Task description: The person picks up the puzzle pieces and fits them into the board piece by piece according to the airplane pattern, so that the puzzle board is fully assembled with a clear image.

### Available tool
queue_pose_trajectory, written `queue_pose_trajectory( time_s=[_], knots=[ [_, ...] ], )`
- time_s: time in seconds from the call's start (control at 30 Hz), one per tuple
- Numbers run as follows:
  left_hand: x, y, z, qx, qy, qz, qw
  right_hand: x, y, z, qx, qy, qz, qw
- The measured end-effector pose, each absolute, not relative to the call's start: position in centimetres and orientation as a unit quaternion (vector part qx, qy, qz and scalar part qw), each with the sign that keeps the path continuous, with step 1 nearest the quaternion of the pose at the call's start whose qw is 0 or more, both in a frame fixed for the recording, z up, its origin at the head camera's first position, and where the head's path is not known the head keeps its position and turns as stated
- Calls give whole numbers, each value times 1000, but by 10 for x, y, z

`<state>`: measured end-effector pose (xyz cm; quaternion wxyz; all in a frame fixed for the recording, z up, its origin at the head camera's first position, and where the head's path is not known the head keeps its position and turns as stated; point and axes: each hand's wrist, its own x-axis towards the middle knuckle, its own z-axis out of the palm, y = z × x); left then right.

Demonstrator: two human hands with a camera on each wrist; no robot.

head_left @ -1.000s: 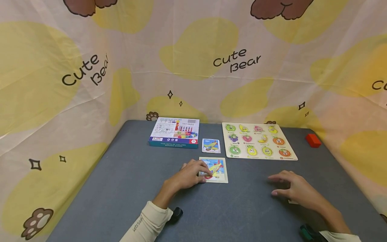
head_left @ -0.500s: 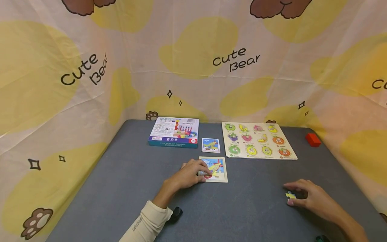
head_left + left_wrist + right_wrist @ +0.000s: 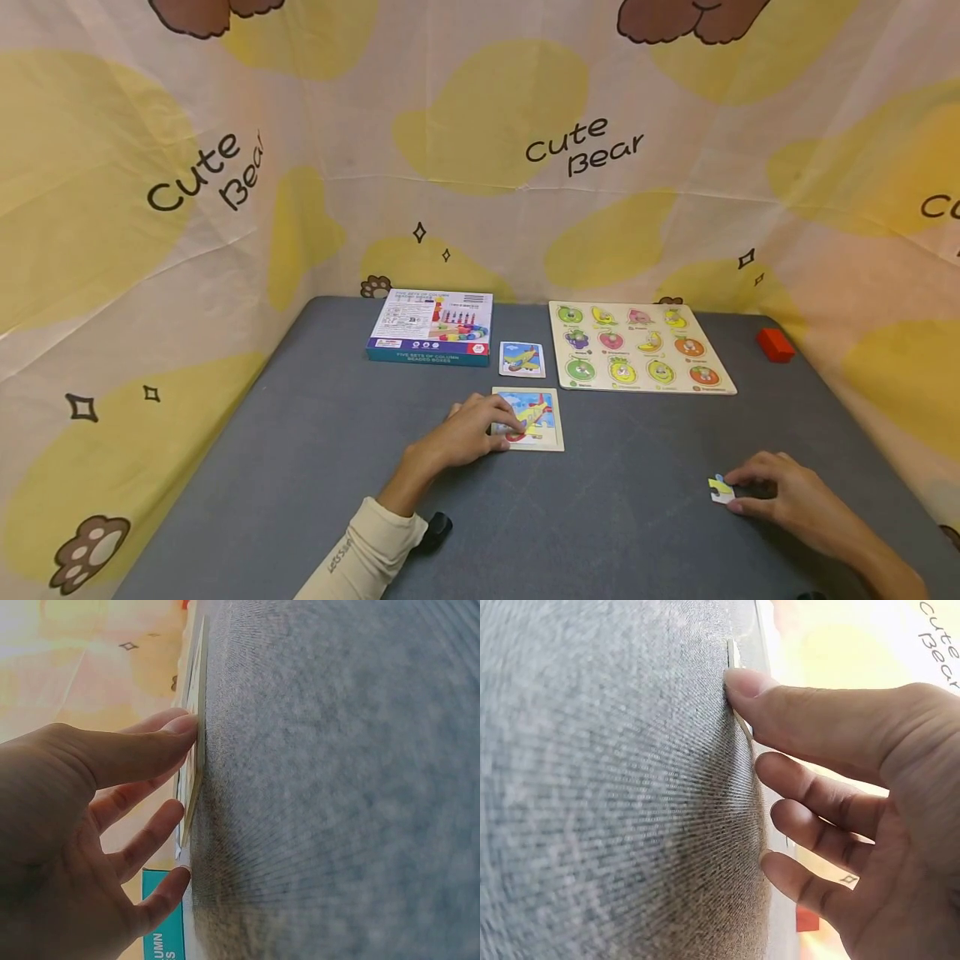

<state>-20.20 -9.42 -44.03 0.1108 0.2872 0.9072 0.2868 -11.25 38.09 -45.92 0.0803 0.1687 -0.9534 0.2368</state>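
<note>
A square jigsaw board (image 3: 553,443) with a yellow and red airplane picture lies flat on the grey table. My left hand (image 3: 467,430) holds its left side, the thumb at the near edge and the fingers bent over the picture. In the left wrist view the thumb meets the thin edge of the board (image 3: 199,705). Off to the right, my right hand (image 3: 795,496) has thumb and index finger at a small yellow, blue and white jigsaw piece (image 3: 720,490). The thumb covers part of that piece (image 3: 736,654) in the right wrist view.
Behind the board lies a small airplane picture card (image 3: 522,360), beside a flat beaded-toy box (image 3: 429,327). A fruit board (image 3: 641,348) lies at the back right, and a red block (image 3: 776,345) sits beyond it. A printed cloth (image 3: 480,150) hangs behind the table.
My right hand has moved rightward and nearer to me, uncovering the jigsaw piece that lay beneath it, and its thumb and index finger have come to the piece. The left hand stays put.
</note>
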Motion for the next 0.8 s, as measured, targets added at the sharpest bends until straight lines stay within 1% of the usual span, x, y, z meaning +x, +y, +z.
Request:
queue_pose_trajectory(
  time_s=[0.47,0.67,0.8],
  knots=[
    [-203,-95,-441,284,908,286,115,-114,378,-455,165,-955,233,75],
    [-203,-95,-440,286,908,285,112,-117,369,-456,178,-950,242,90],
    [-203,-95,-440,286,908,286,112,-121,359,-455,187,-946,250,86]
  ],
)
